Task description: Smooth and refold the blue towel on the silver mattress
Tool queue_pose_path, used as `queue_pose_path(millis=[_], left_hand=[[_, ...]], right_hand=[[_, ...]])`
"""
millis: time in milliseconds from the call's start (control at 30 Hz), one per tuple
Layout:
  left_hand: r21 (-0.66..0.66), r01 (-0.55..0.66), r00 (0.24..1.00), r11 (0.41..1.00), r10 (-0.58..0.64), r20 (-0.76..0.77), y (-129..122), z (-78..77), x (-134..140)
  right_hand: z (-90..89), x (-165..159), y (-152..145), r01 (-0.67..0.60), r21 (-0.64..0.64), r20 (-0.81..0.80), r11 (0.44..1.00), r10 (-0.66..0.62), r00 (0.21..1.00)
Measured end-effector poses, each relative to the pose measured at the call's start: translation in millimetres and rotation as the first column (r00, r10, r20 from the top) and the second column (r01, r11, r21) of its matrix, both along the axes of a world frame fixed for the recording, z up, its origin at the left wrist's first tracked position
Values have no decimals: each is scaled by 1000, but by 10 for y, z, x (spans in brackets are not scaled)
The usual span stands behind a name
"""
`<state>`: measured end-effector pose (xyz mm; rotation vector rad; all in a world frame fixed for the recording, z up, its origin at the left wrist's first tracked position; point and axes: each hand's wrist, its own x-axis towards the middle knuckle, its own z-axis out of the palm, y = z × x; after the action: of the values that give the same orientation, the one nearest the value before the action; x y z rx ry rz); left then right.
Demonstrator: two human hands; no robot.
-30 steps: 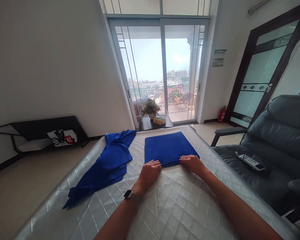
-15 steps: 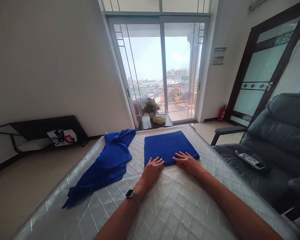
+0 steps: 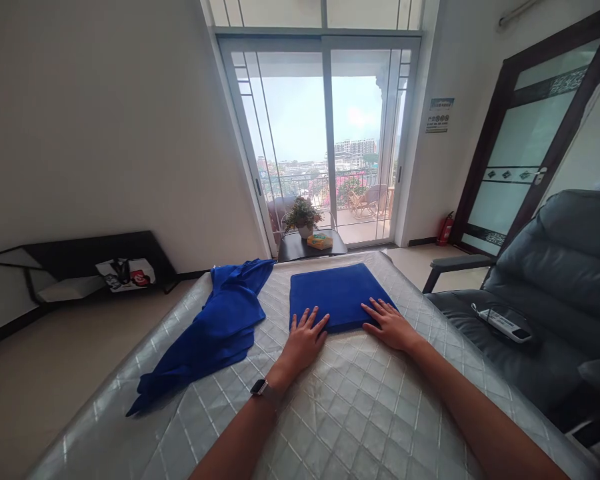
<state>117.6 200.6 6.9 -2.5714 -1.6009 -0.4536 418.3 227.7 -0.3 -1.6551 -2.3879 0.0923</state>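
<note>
Blue cloth (image 3: 337, 287), splayed left hand (image 3: 304, 341), splayed right hand (image 3: 393, 328)

A potted plant (image 3: 304, 217) and a yellow box (image 3: 320, 242) are sitting on a black table (image 3: 291, 249), while a red fire extinguisher (image 3: 445, 231) is standing near a dark-framed door (image 3: 517, 140).
</note>
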Motion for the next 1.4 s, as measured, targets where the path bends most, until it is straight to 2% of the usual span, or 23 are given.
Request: queue_pose_path(millis=[400, 533, 633, 733, 867, 1000, 1067, 1167, 1400], left_hand=[[-134, -86, 991, 987, 71, -113, -50, 71, -7], [-192, -125, 985, 973, 98, -143, -37, 55, -27], [-270, -104, 990, 957, 73, -122, 17, 83, -98], [-360, -120, 991, 925, 90, -101, 108, 191, -277], [-380, -282, 958, 881, 241, -154, 213, 421, -820], [-197, -535, 843, 822, 501, -197, 208, 556, -1526], [-121, -600, 796, 791, 574, -193, 184, 561, -1753], [-117, -587, 807, 801, 568, -161, 173, 546, -1851], [-171, -578, 814, 798, 578, -58, 202, 576, -1762]], right_hand=[[84, -60, -17, 87, -110, 100, 990, -76, 992], [63, -69, -32, 101, -96, 107, 990, -91, 990], [27, -67, -33, 107, -62, 115, 992, -99, 988], [-9, -59, -19, 113, -43, 120, 993, -107, 987], [-59, -38, 15, 111, -22, 123, 994, -107, 987], [-124, -11, 52, 96, 18, 115, 995, -98, 988], [-151, -1, 68, 96, 31, 109, 995, -99, 989], [-161, 5, 79, 97, 32, 113, 995, -100, 989], [-87, -4, 55, 99, -5, 134, 995, -98, 986]])
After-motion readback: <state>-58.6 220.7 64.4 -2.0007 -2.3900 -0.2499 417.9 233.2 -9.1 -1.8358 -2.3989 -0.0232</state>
